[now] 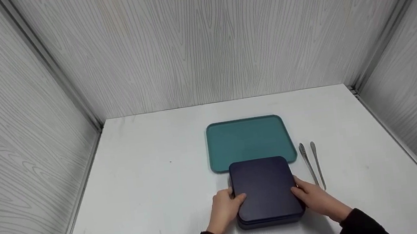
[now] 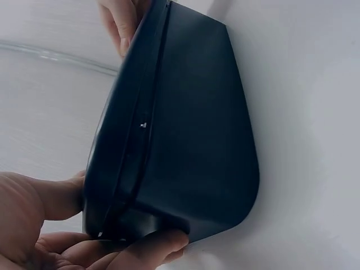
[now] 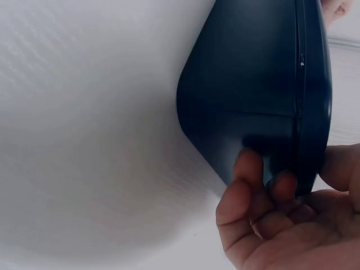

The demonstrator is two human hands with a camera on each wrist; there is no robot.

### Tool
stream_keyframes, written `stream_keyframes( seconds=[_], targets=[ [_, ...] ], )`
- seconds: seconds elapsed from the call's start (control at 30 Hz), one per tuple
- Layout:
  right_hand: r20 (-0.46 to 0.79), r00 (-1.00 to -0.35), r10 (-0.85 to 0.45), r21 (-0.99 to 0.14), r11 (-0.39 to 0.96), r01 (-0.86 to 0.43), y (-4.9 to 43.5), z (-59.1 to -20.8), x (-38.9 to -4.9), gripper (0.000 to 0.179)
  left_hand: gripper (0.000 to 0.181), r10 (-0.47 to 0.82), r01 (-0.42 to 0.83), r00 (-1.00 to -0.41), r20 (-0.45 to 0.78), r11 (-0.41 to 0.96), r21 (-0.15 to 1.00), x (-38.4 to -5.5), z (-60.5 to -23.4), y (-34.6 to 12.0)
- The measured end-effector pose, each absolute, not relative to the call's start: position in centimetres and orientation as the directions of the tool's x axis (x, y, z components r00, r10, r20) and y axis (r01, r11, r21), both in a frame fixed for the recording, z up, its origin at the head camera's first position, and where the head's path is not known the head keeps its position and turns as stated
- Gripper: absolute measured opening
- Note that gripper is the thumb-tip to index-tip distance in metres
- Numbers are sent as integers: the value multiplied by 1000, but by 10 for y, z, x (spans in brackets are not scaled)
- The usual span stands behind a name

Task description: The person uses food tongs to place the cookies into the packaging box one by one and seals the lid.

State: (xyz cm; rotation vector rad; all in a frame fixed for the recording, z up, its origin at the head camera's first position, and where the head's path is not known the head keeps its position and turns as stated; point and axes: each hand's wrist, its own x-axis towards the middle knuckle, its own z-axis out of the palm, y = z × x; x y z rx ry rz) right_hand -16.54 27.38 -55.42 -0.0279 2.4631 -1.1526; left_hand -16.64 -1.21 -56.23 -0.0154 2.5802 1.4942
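A dark navy, round-cornered box with a lid (image 1: pixel 264 190) sits in front of me, close over the white table. My left hand (image 1: pixel 225 208) grips its left side, thumb on the lid's top edge and fingers along the side wall. On the opposite side my right hand (image 1: pixel 318 198) holds it the same way, thumb on top. The left wrist view shows the seam between lid and box (image 2: pixel 197 112), with curled fingertips (image 2: pixel 169 242) against the lower wall. In the right wrist view, the fingers (image 3: pixel 247 169) bend against the box wall (image 3: pixel 242 84).
A teal tray (image 1: pixel 248 142) lies just beyond the box, whose far edge overlaps its near rim in the head view. Two slim metal utensils (image 1: pixel 317 163) lie to the right, close to the right hand. Grey wood-grain panels (image 1: pixel 214 39) enclose the white table (image 1: pixel 152 180) at back and sides.
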Motion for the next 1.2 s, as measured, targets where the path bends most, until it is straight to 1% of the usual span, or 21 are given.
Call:
stream_keyframes(
  seconds=[0.13, 0.27, 0.33, 0.43, 0.53, 0.63, 0.73, 0.83, 0.9, 0.97, 1.07, 1.2],
  targets=[
    [-349, -915, -202, -745, 652, 140, 274, -554, -165, 66, 18, 100, -101, -981, -166, 464, 880, -166, -562, -14],
    [-315, -926, -209, -740, 664, 102, 272, -553, -166, 65, 25, 123, -117, -974, -188, 437, 892, -165, -560, -16],
    [-297, -932, -208, -733, 675, 83, 271, -554, -166, 64, 35, 138, -130, -969, -205, 424, 896, -164, -559, -17],
    [-281, -941, -189, -723, 687, 78, 269, -557, -165, 63, 56, 162, -146, -960, -228, 404, 903, -161, -559, -20],
    [-275, -946, -169, -718, 691, 85, 266, -560, -164, 63, 78, 203, -109, -957, -209, 415, 903, -155, -559, -22],
    [-251, -955, -158, -714, 696, 73, 265, -561, -163, 63, 85, 288, -31, -941, -178, 450, 893, -149, -562, -24],
    [-190, -970, -153, -702, 712, 26, 265, -561, -164, 65, 93, 404, 58, -898, -174, 500, 864, -144, -567, -29],
    [-131, -979, -157, -671, 741, -29, 265, -560, -164, 66, 110, 478, 172, -863, -166, 586, 792, -141, -572, -34],
    [-109, -981, -163, -656, 753, -52, 264, -560, -163, 65, 117, 499, 257, -856, -139, 642, 722, -139, -574, -36],
    [-105, -980, -166, -637, 769, -63, 263, -560, -163, 65, 116, 510, 334, -855, -97, 682, 650, -138, -574, -36],
    [-103, -981, -165, -620, 782, -67, 261, -561, -162, 66, 106, 533, 434, -846, -11, 700, 567, -136, -575, -37],
    [-110, -981, -163, -611, 789, -63, 261, -561, -161, 67, 95, 563, 542, -819, 106, 702, 462, -132, -577, -36]
  ],
)
